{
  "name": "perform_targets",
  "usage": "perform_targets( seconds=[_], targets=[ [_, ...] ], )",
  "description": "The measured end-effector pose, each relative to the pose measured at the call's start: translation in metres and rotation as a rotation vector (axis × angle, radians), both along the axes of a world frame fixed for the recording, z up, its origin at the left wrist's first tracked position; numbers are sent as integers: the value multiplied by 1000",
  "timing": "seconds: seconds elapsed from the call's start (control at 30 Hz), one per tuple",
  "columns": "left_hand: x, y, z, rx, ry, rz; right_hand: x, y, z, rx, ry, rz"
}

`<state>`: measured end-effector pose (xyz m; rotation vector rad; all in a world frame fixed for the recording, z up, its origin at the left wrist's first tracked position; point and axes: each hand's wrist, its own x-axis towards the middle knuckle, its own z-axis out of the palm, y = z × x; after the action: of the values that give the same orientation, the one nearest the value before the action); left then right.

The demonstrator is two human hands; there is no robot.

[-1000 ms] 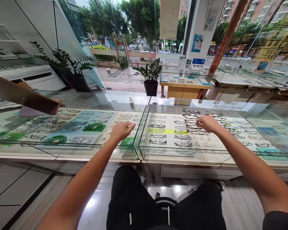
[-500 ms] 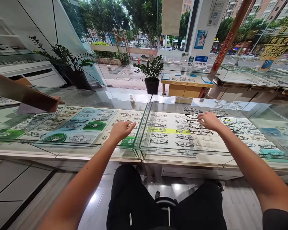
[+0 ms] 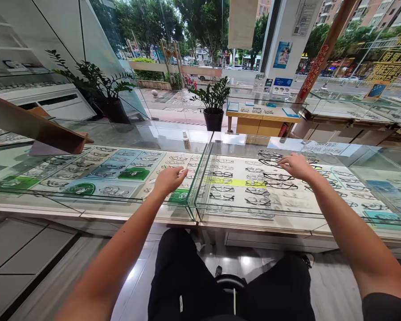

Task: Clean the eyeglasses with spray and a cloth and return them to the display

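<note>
My left hand [image 3: 169, 180] hovers over the left glass display case, its fingers curled in toward the thumb. A small pale bit shows at its fingertips, too small to name. Over the right case, my right hand [image 3: 297, 167] has its thumb and fingers pinched together at the edge of a pair of dark-framed eyeglasses [image 3: 269, 157]. Another dark pair of eyeglasses [image 3: 280, 178] lies just below that hand. More frames sit partly behind my right hand and wrist.
Rows of eyeglasses fill both glass cases [image 3: 202, 178], whose edges meet in the middle. A small white spray bottle [image 3: 186, 141] stands on the left case. A brown panel [image 3: 36, 127] juts in at left. A potted plant [image 3: 214, 107] stands beyond the counter.
My right hand has shifted slightly right, and the dark eyeglasses by its fingertips lie differently. My left hand has barely moved. The whole view has shifted a little.
</note>
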<state>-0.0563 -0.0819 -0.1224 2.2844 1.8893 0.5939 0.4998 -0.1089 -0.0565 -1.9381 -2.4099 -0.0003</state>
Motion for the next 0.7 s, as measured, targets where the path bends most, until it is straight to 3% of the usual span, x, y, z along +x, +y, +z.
perform_targets(
  seconds=[0.13,0.23,0.37,0.43,0.57,0.7],
  targets=[
    [5,1,11,99,-228,-15,-11,-11,35,156,261,106],
    [24,21,34,98,-490,-73,-48,-6,49,227,404,210],
    [73,68,70,-206,-749,-201,-120,23,48,268,505,249],
    [99,90,80,-423,-904,-262,-152,40,42,290,526,248],
    [130,111,74,-837,-1120,-356,-190,59,21,426,500,302],
    [127,113,58,-1013,-1254,-346,-198,59,4,491,432,398]
  ],
)
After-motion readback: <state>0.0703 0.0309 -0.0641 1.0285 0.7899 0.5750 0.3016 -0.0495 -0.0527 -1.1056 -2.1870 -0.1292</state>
